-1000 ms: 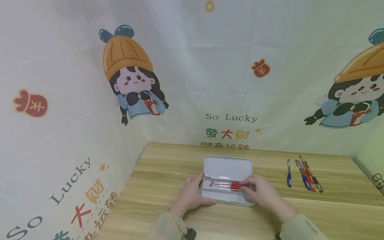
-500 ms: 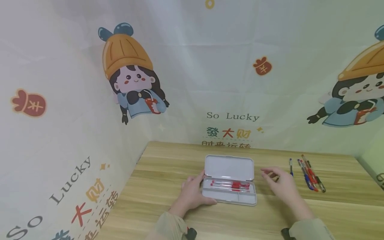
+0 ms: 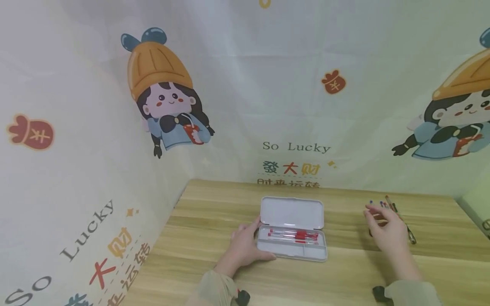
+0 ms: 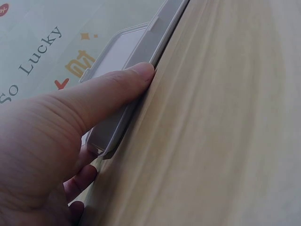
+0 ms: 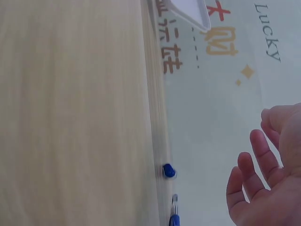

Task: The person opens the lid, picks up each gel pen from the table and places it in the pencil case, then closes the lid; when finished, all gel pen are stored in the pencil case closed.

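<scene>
A light grey pencil case (image 3: 292, 212) lies with its lid raised on the wooden table. Inside its rear compartment rest several clear pens with red caps and grips (image 3: 300, 235). My left hand (image 3: 245, 248) holds the case by its left end; in the left wrist view the thumb (image 4: 117, 89) lies along the front side and other fingers are behind the end. My right hand (image 3: 390, 233) hovers by the loose pens (image 3: 411, 236) at the right, holding nothing, its fingers loosely bent. It hides most of those pens. A blue pen (image 5: 174, 220) shows in the right wrist view.
The wooden table (image 3: 214, 208) reaches back to a pale printed cloth (image 3: 229, 127) that hangs behind it and along the left. The case's front compartment has a small divider (image 3: 304, 250) towards its right end.
My right hand has left the red pens in the case and moved right to the loose pens. My left hand stays on the case.
</scene>
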Available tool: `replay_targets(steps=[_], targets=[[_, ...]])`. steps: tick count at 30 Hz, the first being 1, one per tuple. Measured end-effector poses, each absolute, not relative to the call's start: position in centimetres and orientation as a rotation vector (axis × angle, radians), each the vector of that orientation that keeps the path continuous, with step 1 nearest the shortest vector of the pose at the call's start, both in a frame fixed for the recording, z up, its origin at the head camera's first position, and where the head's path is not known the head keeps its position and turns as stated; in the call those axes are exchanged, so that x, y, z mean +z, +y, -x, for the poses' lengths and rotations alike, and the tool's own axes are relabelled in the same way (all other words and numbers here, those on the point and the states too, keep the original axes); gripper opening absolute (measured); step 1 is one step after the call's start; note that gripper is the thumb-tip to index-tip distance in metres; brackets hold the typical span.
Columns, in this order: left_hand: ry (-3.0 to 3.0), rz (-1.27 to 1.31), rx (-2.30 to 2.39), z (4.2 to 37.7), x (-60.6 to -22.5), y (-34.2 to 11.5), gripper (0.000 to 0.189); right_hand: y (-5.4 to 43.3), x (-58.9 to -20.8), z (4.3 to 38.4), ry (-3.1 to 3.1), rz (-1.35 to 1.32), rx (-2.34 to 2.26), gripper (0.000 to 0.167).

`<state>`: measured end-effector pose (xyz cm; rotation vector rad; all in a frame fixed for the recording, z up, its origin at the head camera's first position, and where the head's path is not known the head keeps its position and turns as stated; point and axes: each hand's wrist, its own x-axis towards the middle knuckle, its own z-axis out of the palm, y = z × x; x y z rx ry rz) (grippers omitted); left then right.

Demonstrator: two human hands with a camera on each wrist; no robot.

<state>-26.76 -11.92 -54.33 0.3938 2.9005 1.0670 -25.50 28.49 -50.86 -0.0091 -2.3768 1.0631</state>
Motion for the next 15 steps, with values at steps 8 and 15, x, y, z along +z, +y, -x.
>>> replay_targets(steps=[8, 15], targets=[[2.898, -0.399, 1.076, 27.0, -54.4, -12.0, 0.135, 31.4, -50.9, 25.6, -2.430, 0.256, 1.084, 0.037], [2.901, -0.403, 1.073, 27.0, -54.6, -12.0, 0.136, 33.2, -51.2, 25.4, -2.477, 0.485, 1.071, 0.042]])
